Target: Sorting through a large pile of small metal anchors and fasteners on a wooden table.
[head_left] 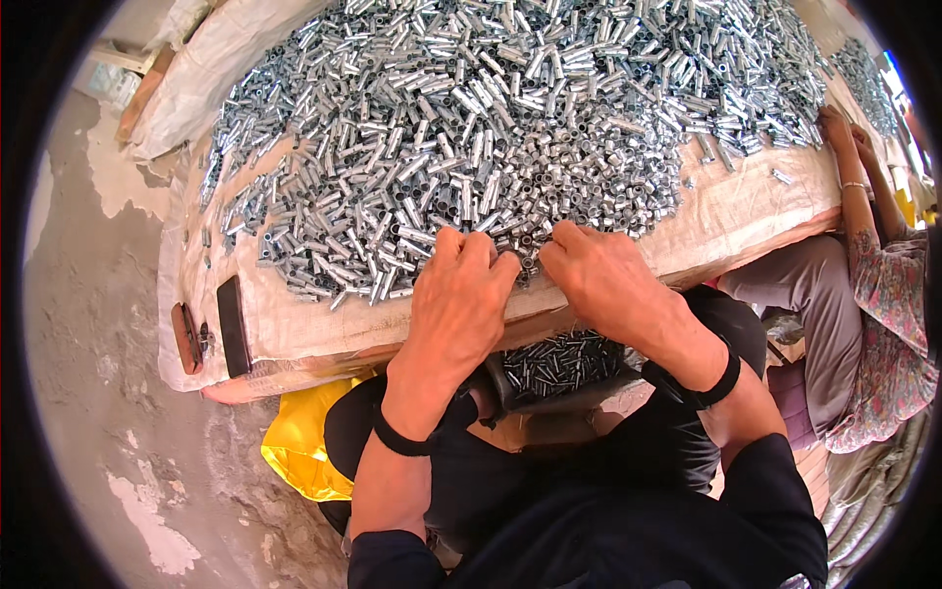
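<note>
A wide heap of silver metal tubes (412, 147) covers the cloth-topped table before me. Mixed in at its near right side lies a patch of short metal rings (589, 182). At the heap's near edge, my left hand (456, 304) is closed with its fingers curled down among the pieces. Close to its right, my right hand (608, 285) is also closed, thumb and fingers pinched together. The two hands are slightly apart. Whatever sits between the fingertips of either hand is hidden or too small to name.
Below the table edge, between my knees, a container holds small dark metal pins (564, 365). On the cloth at left lie a dark phone (233, 326) and a brown case (185, 339). A yellow bag (309, 442) hangs below. At right another person's hands (846, 133) reach the table.
</note>
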`<action>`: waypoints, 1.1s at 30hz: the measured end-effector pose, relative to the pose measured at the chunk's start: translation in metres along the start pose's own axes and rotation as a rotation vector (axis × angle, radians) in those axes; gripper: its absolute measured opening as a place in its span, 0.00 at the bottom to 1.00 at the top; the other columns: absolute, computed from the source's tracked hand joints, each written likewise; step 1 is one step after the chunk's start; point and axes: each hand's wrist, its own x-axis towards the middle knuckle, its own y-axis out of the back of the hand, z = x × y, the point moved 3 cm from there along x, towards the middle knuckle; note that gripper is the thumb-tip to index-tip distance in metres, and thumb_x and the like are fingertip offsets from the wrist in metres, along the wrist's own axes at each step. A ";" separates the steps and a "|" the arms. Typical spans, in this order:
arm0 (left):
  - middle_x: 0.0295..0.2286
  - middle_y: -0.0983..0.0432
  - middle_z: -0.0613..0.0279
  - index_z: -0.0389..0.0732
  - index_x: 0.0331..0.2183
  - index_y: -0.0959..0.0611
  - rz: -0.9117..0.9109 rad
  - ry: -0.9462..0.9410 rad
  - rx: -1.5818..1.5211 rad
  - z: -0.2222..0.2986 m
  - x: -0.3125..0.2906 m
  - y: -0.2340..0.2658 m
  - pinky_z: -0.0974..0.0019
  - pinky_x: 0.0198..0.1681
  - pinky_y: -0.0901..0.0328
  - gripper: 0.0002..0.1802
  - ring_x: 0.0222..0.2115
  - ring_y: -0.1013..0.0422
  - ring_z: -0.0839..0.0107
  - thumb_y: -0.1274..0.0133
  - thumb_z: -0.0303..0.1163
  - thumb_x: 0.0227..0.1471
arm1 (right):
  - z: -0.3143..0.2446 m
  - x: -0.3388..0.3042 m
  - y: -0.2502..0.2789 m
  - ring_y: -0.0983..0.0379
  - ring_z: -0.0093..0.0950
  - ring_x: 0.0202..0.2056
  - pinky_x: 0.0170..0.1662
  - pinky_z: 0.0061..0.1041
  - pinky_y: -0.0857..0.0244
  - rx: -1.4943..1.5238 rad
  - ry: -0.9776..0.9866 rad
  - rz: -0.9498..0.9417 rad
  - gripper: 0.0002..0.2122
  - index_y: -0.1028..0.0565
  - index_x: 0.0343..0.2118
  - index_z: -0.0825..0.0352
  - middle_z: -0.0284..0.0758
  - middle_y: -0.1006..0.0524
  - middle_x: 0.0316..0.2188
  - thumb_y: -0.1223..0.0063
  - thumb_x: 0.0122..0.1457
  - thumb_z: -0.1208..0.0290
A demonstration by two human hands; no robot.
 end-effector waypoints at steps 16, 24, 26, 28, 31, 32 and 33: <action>0.34 0.25 0.57 0.36 0.37 0.21 0.186 -0.148 -0.211 0.008 -0.003 0.011 0.56 0.41 0.34 0.13 0.37 0.32 0.55 0.40 0.19 0.46 | 0.003 -0.010 0.016 0.25 0.34 0.23 0.28 0.33 0.32 0.791 -0.177 0.192 0.03 0.26 0.33 0.72 0.40 0.25 0.20 0.47 0.55 0.82; 0.34 0.25 0.54 0.35 0.39 0.20 0.234 -0.131 -0.343 0.007 -0.003 0.012 0.55 0.40 0.34 0.14 0.36 0.30 0.52 0.40 0.17 0.47 | 0.005 -0.011 0.018 0.30 0.19 0.24 0.29 0.26 0.33 0.925 -0.261 0.143 0.04 0.26 0.35 0.72 0.36 0.25 0.20 0.46 0.57 0.82; 0.34 0.25 0.53 0.34 0.39 0.21 0.213 -0.120 -0.366 0.007 -0.004 0.012 0.55 0.40 0.34 0.14 0.36 0.30 0.52 0.40 0.17 0.47 | 0.004 -0.011 0.019 0.30 0.19 0.24 0.29 0.26 0.33 0.937 -0.269 0.144 0.04 0.26 0.35 0.72 0.35 0.25 0.21 0.46 0.56 0.82; 0.35 0.24 0.52 0.34 0.40 0.21 0.193 -0.108 -0.388 0.007 -0.004 0.013 0.55 0.40 0.34 0.14 0.35 0.30 0.51 0.41 0.17 0.48 | 0.004 -0.012 0.019 0.31 0.17 0.24 0.28 0.25 0.34 0.962 -0.304 0.125 0.04 0.25 0.35 0.73 0.34 0.25 0.21 0.46 0.57 0.82; 0.35 0.24 0.50 0.33 0.41 0.21 0.200 -0.125 -0.417 0.008 -0.005 0.014 0.57 0.38 0.33 0.14 0.33 0.29 0.52 0.42 0.16 0.50 | 0.003 -0.013 0.017 0.31 0.17 0.25 0.28 0.24 0.34 1.047 -0.373 0.090 0.04 0.25 0.35 0.73 0.34 0.25 0.21 0.46 0.57 0.82; 0.35 0.26 0.50 0.33 0.41 0.22 0.193 -0.112 -0.457 0.008 -0.005 0.012 0.56 0.37 0.32 0.13 0.33 0.29 0.52 0.43 0.16 0.51 | 0.003 -0.013 0.016 0.31 0.17 0.25 0.28 0.24 0.34 1.047 -0.372 0.090 0.04 0.25 0.35 0.73 0.34 0.25 0.21 0.46 0.57 0.82; 0.34 0.27 0.51 0.32 0.41 0.22 0.186 -0.097 -0.497 0.008 -0.006 0.010 0.55 0.36 0.31 0.12 0.33 0.29 0.52 0.45 0.16 0.53 | 0.003 -0.014 0.015 0.31 0.16 0.25 0.28 0.23 0.34 1.063 -0.380 0.090 0.03 0.25 0.35 0.73 0.33 0.25 0.21 0.46 0.58 0.82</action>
